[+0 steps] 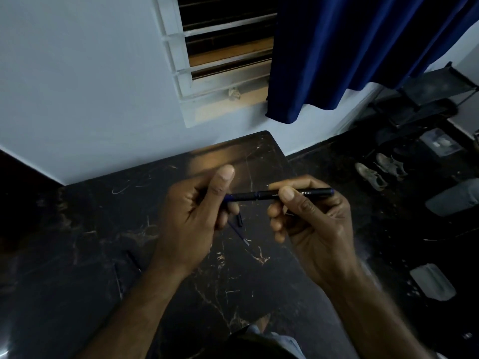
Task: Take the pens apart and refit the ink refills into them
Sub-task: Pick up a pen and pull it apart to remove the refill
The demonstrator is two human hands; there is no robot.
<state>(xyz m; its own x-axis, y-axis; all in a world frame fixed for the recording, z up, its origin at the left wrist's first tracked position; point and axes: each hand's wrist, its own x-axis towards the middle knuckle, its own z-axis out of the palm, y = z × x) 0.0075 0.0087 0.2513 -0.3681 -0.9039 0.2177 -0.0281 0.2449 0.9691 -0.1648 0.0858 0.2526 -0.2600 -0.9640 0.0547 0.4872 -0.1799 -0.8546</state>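
A dark blue gel pen (261,195) lies level between both hands above the black marble table (103,229). My left hand (191,216) grips its left end with the thumb raised. My right hand (308,218) pinches the barrel near the white lettering, and the pen's right end sticks out past the fingers. Below the hands, on the table, lie a small dark pen part (239,219) and a thin blue refill (239,234) pointing down to the right. The pen's left tip is hidden in my left hand.
The table stands against a white wall under a barred window (223,47). A blue curtain (350,47) hangs at the right. On the dark floor to the right lie shoes (381,172), a black rack (427,97) and grey slippers (432,281).
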